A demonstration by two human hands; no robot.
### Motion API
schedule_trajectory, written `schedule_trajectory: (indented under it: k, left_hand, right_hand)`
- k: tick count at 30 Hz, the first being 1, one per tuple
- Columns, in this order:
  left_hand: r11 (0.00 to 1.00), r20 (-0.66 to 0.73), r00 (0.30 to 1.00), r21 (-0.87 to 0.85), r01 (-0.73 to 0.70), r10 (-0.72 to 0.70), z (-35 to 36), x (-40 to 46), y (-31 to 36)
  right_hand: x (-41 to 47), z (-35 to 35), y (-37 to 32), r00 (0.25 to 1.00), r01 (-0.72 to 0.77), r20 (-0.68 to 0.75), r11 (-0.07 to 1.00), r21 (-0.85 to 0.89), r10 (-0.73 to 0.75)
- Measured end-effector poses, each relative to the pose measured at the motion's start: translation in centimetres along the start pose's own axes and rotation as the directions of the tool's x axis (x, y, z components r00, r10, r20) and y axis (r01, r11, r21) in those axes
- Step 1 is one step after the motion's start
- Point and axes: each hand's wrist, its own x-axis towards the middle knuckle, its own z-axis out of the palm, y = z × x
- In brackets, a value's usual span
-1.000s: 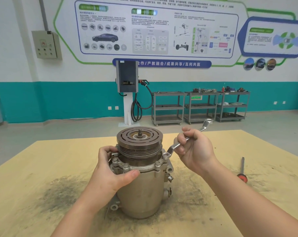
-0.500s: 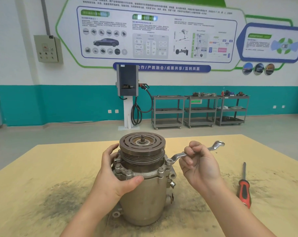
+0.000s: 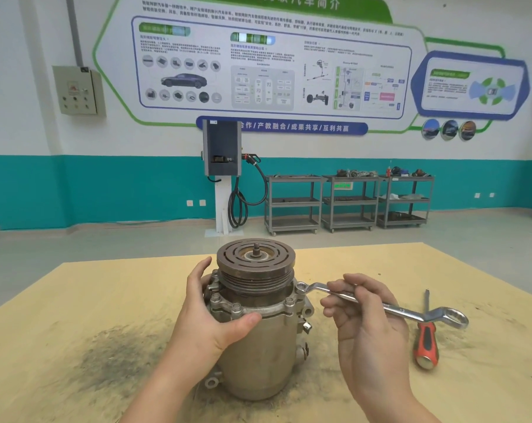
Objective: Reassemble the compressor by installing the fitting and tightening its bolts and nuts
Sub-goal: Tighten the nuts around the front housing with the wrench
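Yellow and grease-smudged, the counter [image 3: 75, 300] carries one compressor [image 3: 258, 346] standing upright, pulley on top. Nearest me, the left hand [image 3: 209, 315] wraps the housing's left side, thumb pressed across the flange. The right hand [image 3: 362, 315] pinches the shank of one ring wrench [image 3: 380, 306]. Its near ring sits on a flange bolt [image 3: 301, 287] at the compressor's right shoulder, and its long axis runs out rightward, so any turn swings about that bolt. One red-handled screwdriver [image 3: 426, 343] lies beyond it. Farther back stand three carts [image 3: 348, 203].
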Motion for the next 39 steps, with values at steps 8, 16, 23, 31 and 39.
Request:
schedule_trajectory:
  k: [8,16,23,31,39]
  left_hand:
    - [0.999,0.016,1.0,-0.05,-0.016,0.016,-0.1,0.3,-0.7]
    - [0.997,0.007,1.0,-0.075,-0.022,0.023,-0.3,0.8,-1.7]
    - [0.995,-0.014,0.999,-0.084,-0.048,0.047,0.0,0.8,-1.6]
    - [0.995,0.008,0.999,-0.087,-0.038,0.039,-0.2,1.3,-2.3]
    - [0.994,-0.035,0.999,-0.106,-0.04,0.037,0.5,0.8,-2.0]
  right_hand:
    - [5.6,0.3,-1.0,0.955,-0.297,0.012,0.955,0.013,0.297]
    - [8.3,0.0,0.3,0.871,-0.478,0.101,0.877,-0.052,0.481]
    - [7.6,-0.7,1.3,0.866,-0.495,0.116,0.866,0.069,0.486]
    - [7.0,-0.6,0.9,0.866,-0.499,0.07,0.861,0.099,0.494]
    - [7.9,1.1,-0.7,0.921,-0.39,0.051,0.915,0.106,0.387]
